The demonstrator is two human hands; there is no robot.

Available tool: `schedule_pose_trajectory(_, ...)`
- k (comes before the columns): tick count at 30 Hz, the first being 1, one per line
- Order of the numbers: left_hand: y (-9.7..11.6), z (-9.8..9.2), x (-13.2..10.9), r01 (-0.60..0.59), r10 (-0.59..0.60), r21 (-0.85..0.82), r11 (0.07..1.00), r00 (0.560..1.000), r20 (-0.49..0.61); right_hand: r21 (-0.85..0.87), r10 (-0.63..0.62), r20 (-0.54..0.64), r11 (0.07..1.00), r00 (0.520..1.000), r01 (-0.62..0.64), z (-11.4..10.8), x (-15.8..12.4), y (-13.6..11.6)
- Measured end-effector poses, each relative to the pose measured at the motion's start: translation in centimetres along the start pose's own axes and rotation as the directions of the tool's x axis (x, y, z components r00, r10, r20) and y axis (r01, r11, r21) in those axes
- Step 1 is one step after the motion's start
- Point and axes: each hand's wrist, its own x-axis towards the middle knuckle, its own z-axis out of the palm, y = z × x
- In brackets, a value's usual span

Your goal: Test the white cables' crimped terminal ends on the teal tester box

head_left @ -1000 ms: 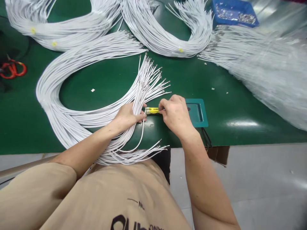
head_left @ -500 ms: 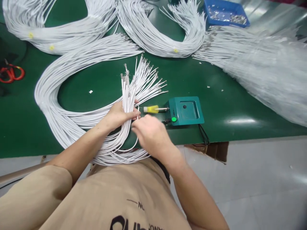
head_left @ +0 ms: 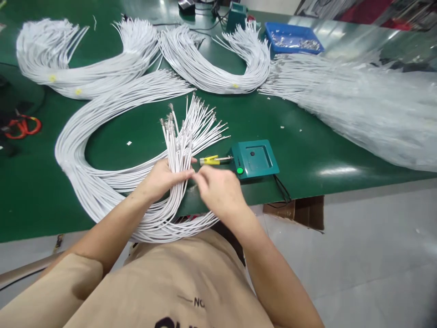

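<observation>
A left hand (head_left: 163, 178) clasps white wires (head_left: 178, 155) above a green desk (head_left: 297, 152), the right hand (head_left: 220, 187) close beside, near a teal device (head_left: 266, 171).

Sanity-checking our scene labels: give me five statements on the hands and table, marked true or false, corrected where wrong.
1. The left hand grips white wires. True.
2. The right hand holds the yellow piece. False: that hand is by the left hand; the piece juts from the teal box.
3. A green disc shows on the teal box. True.
4. The scissors lie on the right. False: on the left.
5. The blue tray is farther off than the teal box. True.
</observation>
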Motion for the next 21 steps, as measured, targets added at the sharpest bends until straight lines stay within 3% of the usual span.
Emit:
schedule_pose_trajectory(1, 0.0, 0.1, -0.2, -0.005, 0.005, 0.001, 1.000, 1.000, 0.008, 0.122, 0.043, -0.110, 0.992, 0.993, -0.029, -0.4, 1.0, 0.4)
schedule_pose_trajectory(3, 0.2, 0.4, -0.6, 0.003, -0.003, 0.016, 1.000, 1.000, 0.026, 0.367, 0.092, -0.177, 0.930, 0.980, -0.022, -0.7, 2.8, 1.1)
schedule_pose_trajectory(6, 0.8, 0.9, -1.1, 0.028, -0.027, -0.057, 0.998, 0.999, 0.018, 0.650, 0.109, -0.117, 0.759, 0.987, -0.006, -0.1, 4.1, 1.7)
schedule_pose_trajectory(8, 1.2, 1.0, -1.2, 0.000, -0.008, -0.162, 0.987, 0.999, -0.046, 0.760, 0.123, -0.075, 0.649, 0.990, -0.023, 0.5, 4.1, 1.7)
schedule_pose_trajectory(10, 1.3, 0.9, -1.0, -0.033, 0.015, -0.227, 0.973, 0.997, -0.080, 0.815, 0.144, -0.051, 0.577, 0.988, -0.042, 1.1, 3.7, 1.4)
schedule_pose_trajectory(16, 1.1, 0.9, -0.4, -0.004, 0.010, -0.177, 0.984, 0.999, 0.033, 0.905, 0.162, 0.041, 0.411, 0.986, -0.105, 1.7, 3.3, 0.6)
schedule_pose_trajectory(21, 1.3, 1.3, -0.8, -0.028, 0.031, -0.071, 0.997, 0.998, 0.047, 0.899, 0.217, -0.015, 0.431, 0.976, -0.082, 1.2, 3.8, 1.0)
